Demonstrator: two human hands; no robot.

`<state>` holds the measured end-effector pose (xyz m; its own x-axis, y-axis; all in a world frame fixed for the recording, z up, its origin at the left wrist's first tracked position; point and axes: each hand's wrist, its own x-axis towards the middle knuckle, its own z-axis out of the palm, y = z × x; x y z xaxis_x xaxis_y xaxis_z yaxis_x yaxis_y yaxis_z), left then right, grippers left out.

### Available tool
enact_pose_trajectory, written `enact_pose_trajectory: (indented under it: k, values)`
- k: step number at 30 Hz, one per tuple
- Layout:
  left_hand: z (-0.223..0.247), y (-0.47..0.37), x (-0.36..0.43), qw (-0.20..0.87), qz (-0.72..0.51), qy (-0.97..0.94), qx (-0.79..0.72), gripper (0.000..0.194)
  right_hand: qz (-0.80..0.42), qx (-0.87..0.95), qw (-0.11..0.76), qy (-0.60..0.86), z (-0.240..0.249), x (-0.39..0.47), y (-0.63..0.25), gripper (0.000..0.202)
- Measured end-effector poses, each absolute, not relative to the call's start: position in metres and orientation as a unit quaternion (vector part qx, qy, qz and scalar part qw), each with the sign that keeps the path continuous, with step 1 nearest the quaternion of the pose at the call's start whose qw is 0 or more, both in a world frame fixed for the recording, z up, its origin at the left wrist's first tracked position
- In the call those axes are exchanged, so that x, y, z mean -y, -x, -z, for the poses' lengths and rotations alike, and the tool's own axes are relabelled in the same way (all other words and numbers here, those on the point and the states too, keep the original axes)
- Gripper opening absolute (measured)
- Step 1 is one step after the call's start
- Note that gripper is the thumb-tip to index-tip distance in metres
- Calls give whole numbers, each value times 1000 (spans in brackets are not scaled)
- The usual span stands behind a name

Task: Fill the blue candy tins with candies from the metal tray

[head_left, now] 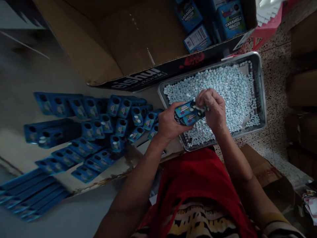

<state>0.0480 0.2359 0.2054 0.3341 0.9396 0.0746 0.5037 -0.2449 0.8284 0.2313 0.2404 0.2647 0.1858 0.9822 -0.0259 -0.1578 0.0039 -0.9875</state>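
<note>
My left hand [168,121] is wrapped round two small blue candy boxes [187,111], held side by side with their printed tops facing up. Over the right ends of these boxes, my right hand [214,107] is closed, its fingertips bunched round some small white candies at the round openings. Both hands are above a metal tray [263,96] spread with many pale blue and white candies [232,87]. Left of my hands stand rows of similar blue boxes [121,127] with dark round holes in their tops; white candies show at some holes.
A large cardboard carton [123,36] stands beyond the tray, with blue "Caramelo Macizo" packs [231,21] at its right end. Long blue boxes [32,195] lie at the table's lower left. Another cardboard box [260,165] is on the speckled floor [274,82] at right.
</note>
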Motion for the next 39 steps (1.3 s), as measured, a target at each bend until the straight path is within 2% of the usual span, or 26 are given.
enact_pose_trajectory:
  k: [5, 9, 15, 18, 22, 27, 29, 32, 35, 37, 39]
  values:
    - [-204, -68, -236, 354, -309, -752, -463, 84, -471, 390, 593, 523, -266, -217, -239, 56]
    - [-211, -79, -236, 361, -314, -768, -425, 79, -453, 382, 596, 541, -277, -221, -237, 52]
    - [-202, -67, -232, 480, -305, -722, -394, 80, -443, 284, 648, 551, -259, -240, -285, 58]
    - [-187, -73, -228, 531, -349, -665, -392, 83, -429, 290, 572, 636, -241, -224, -323, 51]
    - [-184, -95, -223, 501, -404, -677, -358, 83, -394, 348, 427, 736, -231, -181, -355, 39]
    - [-191, -95, -213, 473, -457, -686, -310, 78, -153, 531, 299, 778, -217, -156, -369, 39]
    - [-191, -88, -208, 481, -458, -674, -323, 79, -100, 584, 253, 765, -205, -159, -366, 44]
    - [-191, -75, -204, 465, -435, -693, -336, 75, -109, 650, 190, 728, -187, -170, -348, 56]
    - [-192, -59, -202, 406, -391, -732, -383, 69, -141, 674, 137, 713, -176, -182, -324, 65]
    - [-193, -47, -200, 383, -367, -721, -445, 73, -173, 667, 134, 712, -172, -190, -313, 62]
    - [-191, -37, -196, 396, -351, -691, -492, 79, -223, 646, 164, 711, -171, -196, -309, 49]
